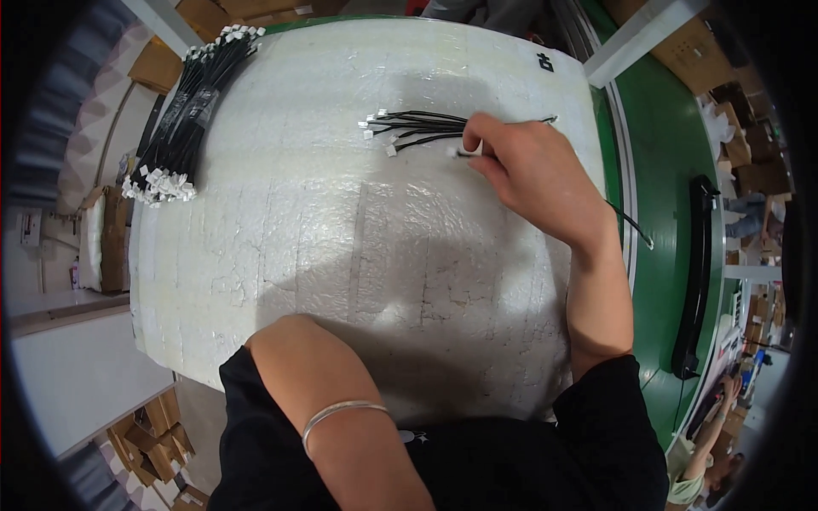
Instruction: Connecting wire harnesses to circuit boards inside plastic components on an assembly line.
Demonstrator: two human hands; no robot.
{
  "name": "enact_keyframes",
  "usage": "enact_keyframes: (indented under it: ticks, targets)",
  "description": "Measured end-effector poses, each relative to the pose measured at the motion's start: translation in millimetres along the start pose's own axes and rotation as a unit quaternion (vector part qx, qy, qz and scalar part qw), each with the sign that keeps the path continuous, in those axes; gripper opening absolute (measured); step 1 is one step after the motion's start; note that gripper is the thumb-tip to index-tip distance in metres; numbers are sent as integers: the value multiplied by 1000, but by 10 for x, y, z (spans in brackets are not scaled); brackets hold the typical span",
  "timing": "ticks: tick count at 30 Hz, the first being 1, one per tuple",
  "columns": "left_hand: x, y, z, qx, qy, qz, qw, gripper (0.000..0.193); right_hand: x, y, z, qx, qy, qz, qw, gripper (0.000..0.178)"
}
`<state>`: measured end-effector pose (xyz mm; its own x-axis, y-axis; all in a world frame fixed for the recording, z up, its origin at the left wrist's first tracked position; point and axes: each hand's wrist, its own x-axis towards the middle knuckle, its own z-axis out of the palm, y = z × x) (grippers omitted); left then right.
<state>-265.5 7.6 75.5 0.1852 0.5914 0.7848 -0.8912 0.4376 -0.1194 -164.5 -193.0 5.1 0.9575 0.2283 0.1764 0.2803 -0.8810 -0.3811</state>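
Note:
My right hand [545, 175] is closed, thumb and forefinger pinched over a small group of black cables [426, 119] lying on the foam-covered work surface. One black cable [630, 223] runs out from behind my right wrist, its tip hanging past the right edge. A white connector [460, 153] shows just left of my thumb. The fingers hide the middle of the group; white plugs [381, 119] fan out at its left end. My left arm [324, 366], with a silver bangle, bends back toward me, and its hand lies below the picture.
A thick taped bundle of black cables [189, 111] with white plugs lies at the far left of the white foam surface [256, 247]. To the right are a green bench [660, 153] and a long black bar [694, 281]. Another person's arm [711, 430] shows at lower right.

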Motion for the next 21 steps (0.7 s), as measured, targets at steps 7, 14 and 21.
enact_keyframes:
  ticks: [7,14,21]
  targets:
    - [24,87,133,27,-24,63,997,38,139,44,291,23,9,-7,1000,18]
    - [-69,-43,147,30,-2,237,971,38,163,582,534,-73,81,11,994,32]
    - [-35,-82,118,15,17,188,982,33,200,602,388,-169,19,45,984,21]
